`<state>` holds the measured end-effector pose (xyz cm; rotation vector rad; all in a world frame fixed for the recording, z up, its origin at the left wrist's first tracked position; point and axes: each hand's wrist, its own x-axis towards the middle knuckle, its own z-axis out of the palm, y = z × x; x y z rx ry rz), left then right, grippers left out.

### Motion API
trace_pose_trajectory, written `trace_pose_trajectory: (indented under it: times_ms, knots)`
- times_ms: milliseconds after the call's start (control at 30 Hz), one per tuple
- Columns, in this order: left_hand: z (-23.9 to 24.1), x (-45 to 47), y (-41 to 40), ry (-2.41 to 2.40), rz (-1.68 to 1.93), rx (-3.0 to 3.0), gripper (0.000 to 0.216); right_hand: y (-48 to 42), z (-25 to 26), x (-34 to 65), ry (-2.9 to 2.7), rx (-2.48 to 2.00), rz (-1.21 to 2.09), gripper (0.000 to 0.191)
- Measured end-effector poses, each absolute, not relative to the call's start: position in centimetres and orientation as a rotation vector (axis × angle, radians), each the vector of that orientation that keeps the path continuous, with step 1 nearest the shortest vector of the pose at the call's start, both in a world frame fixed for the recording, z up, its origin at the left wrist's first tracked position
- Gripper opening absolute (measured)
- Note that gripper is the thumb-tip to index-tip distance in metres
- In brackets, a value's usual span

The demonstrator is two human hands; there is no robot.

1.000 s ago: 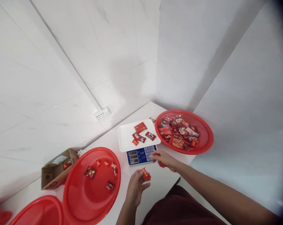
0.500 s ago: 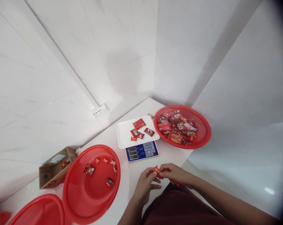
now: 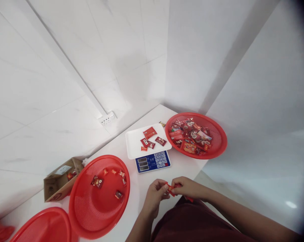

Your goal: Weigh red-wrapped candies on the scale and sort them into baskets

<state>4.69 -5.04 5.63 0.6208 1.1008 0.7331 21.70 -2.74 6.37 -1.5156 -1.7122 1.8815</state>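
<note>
Between both hands, above the table's front edge, is a small red wrapped candy (image 3: 170, 189). My left hand (image 3: 155, 195) pinches its left end with thumb and fingers. My right hand (image 3: 188, 187) grips the other end, and more red wrapping shows in and below its curled fingers. Beyond my hands stands a digital scale (image 3: 153, 162) with a blue keypad panel. Several red candy packets (image 3: 149, 133) lie on its white weighing tray (image 3: 134, 149).
At the right is a red basket (image 3: 223, 141) heaped with packets. To the left, another red basket (image 3: 101, 232) holds several candies, beside a cardboard box (image 3: 51, 188). A third red basket (image 3: 41, 215) is at the lower left. A wall socket (image 3: 107, 118) sits behind the table.
My left fingers have closed in more on the candy, and the candy has tilted slightly between my hands. The view has shifted a little; the baskets and scale stay put.
</note>
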Motion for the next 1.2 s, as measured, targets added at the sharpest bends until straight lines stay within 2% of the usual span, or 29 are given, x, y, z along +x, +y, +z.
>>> trace_pose_trajectory:
  times_ms: [467,867,967,1200]
  knots:
    - [5.7,4.4,-4.5,1.127,0.719,0.691,0.027,-2.5,7.2,22.1,-1.760,-1.529,1.887,0.013]
    - [5.8,5.8,-4.6,1.394,0.816,1.262,0.011,-3.1,7.7,22.0,-1.790,-1.525,1.809,0.022]
    - [6.0,5.8,-4.3,1.326,0.711,1.185,0.014,-3.2,7.8,22.2,-1.781,-1.509,1.824,0.021]
    - [6.4,5.0,-4.4,1.120,0.525,1.127,0.037,-3.3,8.8,22.5,-1.676,-1.357,2.039,0.023]
